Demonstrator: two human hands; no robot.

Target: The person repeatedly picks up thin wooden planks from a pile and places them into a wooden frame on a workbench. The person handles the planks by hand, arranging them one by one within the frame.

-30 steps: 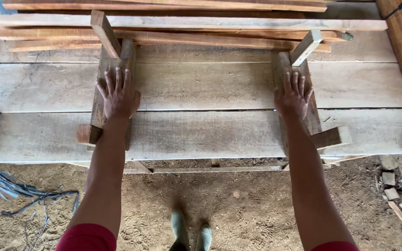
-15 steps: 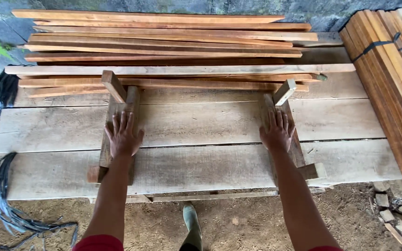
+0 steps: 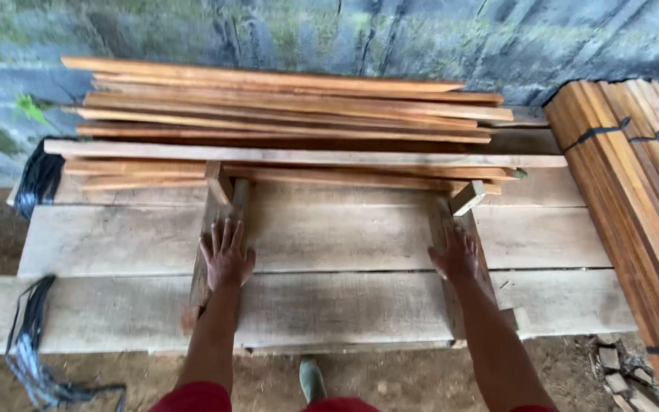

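hands lie flat and spread, palms down, fingers apart and gripping nothing: the left hand [image 3: 226,255] rests on the left wooden crosspiece [image 3: 215,229], the right hand [image 3: 458,254] on the right wooden crosspiece [image 3: 455,259]. each crosspiece runs with its long axis away from the body, straight out ahead of the fingers, across the wide planks [image 3: 329,236] that lie left to right under them. so each hand sits directly over its own piece, fingers pointing along its length toward the far wall, and neither hand is nearer than the other; both arms reach out about equally. a small angled offcut [image 3: 467,197] sits at the far end of the right crosspiece, and a similar tilted block [image 3: 219,181] at the far end of the left. beyond lies a stack of long thin boards [image 3: 284,114], and to the right a strapped bundle of slats [image 3: 634,198]. the palms hide the middle of each crosspiece, so whether the pieces are fixed to the planks cannot be told. black cords [image 3: 28,336] hang at the left edge; a green boot [image 3: 312,379] shows below the bench.
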